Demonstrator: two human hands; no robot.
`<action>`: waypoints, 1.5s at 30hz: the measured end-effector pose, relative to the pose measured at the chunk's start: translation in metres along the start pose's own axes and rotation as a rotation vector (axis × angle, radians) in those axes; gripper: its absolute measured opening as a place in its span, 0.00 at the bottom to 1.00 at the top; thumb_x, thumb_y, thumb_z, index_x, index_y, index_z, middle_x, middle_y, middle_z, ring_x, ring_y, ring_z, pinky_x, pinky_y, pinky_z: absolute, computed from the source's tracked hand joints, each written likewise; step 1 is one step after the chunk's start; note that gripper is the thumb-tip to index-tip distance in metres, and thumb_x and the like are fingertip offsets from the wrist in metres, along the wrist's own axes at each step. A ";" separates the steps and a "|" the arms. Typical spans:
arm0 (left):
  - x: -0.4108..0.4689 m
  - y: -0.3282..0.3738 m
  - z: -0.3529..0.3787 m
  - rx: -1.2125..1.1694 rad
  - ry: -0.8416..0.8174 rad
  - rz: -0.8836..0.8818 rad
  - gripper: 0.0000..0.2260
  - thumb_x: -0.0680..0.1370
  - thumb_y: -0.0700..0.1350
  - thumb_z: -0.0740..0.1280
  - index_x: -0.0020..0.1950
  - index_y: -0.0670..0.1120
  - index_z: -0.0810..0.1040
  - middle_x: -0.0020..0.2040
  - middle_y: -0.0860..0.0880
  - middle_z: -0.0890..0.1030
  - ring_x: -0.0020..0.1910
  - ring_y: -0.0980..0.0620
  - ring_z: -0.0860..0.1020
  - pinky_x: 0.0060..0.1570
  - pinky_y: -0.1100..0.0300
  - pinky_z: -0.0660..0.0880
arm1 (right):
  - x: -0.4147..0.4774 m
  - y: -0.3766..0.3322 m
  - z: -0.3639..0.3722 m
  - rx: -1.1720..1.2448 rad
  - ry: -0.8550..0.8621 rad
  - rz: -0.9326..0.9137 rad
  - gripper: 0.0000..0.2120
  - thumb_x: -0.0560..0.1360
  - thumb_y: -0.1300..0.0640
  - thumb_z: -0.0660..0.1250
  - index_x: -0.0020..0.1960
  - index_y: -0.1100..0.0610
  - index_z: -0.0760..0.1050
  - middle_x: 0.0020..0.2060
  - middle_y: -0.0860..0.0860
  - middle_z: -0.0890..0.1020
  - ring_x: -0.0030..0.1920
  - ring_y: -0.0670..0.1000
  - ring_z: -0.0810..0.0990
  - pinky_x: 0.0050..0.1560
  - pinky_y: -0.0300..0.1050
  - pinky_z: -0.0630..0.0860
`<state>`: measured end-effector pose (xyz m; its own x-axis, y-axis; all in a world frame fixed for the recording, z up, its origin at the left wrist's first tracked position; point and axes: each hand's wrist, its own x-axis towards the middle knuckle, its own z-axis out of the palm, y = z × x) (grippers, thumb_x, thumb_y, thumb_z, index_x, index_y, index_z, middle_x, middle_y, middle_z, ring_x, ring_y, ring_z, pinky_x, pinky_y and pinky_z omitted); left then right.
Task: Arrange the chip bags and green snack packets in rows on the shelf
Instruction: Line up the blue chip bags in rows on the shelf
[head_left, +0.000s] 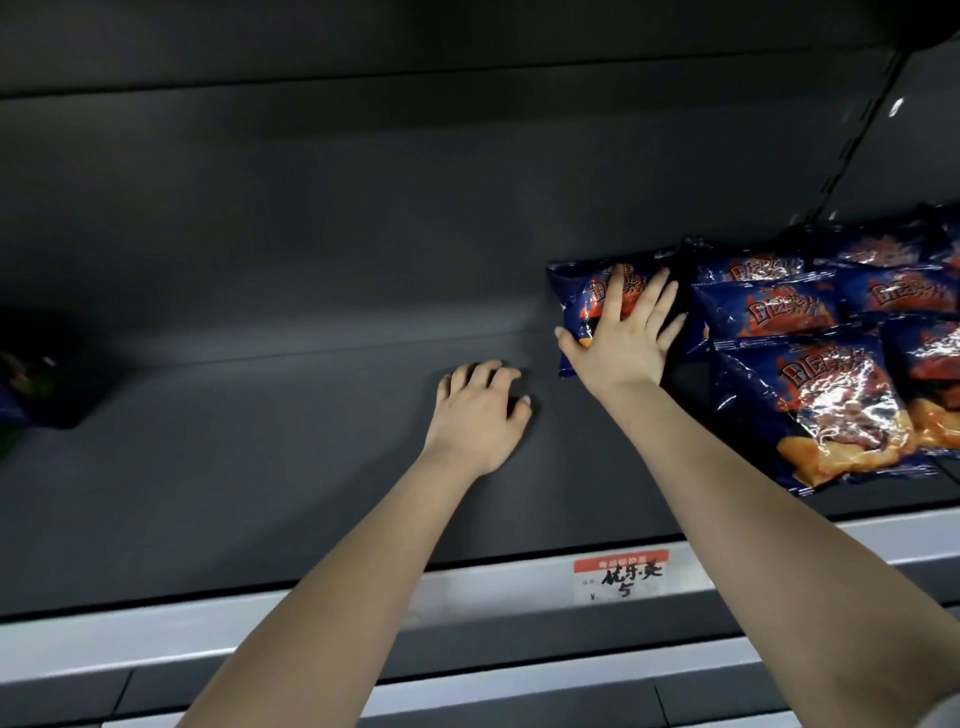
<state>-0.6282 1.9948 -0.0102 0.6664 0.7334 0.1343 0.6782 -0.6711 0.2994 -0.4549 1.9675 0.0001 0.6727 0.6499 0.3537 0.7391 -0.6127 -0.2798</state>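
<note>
Several dark blue chip bags with red and orange print lie on the dark grey shelf (291, 467) at the right. My right hand (621, 338) rests flat, fingers spread, on the leftmost chip bag (574, 301), which leans against the back wall. It presses the bag and does not grip it. My left hand (480, 410) sits on the bare shelf floor to the left of that bag, fingers curled, with nothing in it. The front chip bag (826, 410) lies near the shelf's front edge. At the far left edge sits a dim dark packet with some green (36, 374).
A pale shelf lip (363, 603) runs along the front and carries a red and white price tag (621, 574). A slotted upright (857, 140) stands at the back right. The shelf above casts deep shade over the back wall.
</note>
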 end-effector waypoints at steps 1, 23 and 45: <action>0.000 0.000 -0.001 0.000 -0.004 -0.001 0.20 0.81 0.54 0.53 0.72 0.52 0.64 0.73 0.51 0.63 0.73 0.48 0.57 0.73 0.51 0.50 | -0.003 -0.002 -0.003 0.008 0.024 -0.015 0.46 0.73 0.36 0.63 0.78 0.56 0.43 0.75 0.65 0.40 0.75 0.64 0.40 0.72 0.64 0.44; -0.124 -0.171 -0.094 0.047 0.134 -0.424 0.19 0.81 0.52 0.54 0.72 0.50 0.63 0.70 0.47 0.69 0.69 0.43 0.65 0.72 0.52 0.56 | -0.114 -0.218 0.002 0.326 -0.225 -0.581 0.24 0.79 0.47 0.58 0.72 0.54 0.63 0.77 0.55 0.43 0.77 0.57 0.43 0.74 0.61 0.45; -0.220 -0.288 -0.127 0.104 0.281 -0.681 0.20 0.79 0.58 0.52 0.69 0.53 0.67 0.71 0.50 0.68 0.74 0.48 0.58 0.74 0.49 0.51 | -0.184 -0.423 0.029 0.654 -0.313 -0.921 0.39 0.76 0.48 0.66 0.78 0.59 0.49 0.75 0.58 0.56 0.72 0.58 0.64 0.63 0.49 0.69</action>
<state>-1.0096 2.0402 -0.0062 -0.0070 0.9814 0.1918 0.9480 -0.0545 0.3136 -0.8901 2.1205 0.0273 -0.2143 0.8655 0.4528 0.7672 0.4361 -0.4704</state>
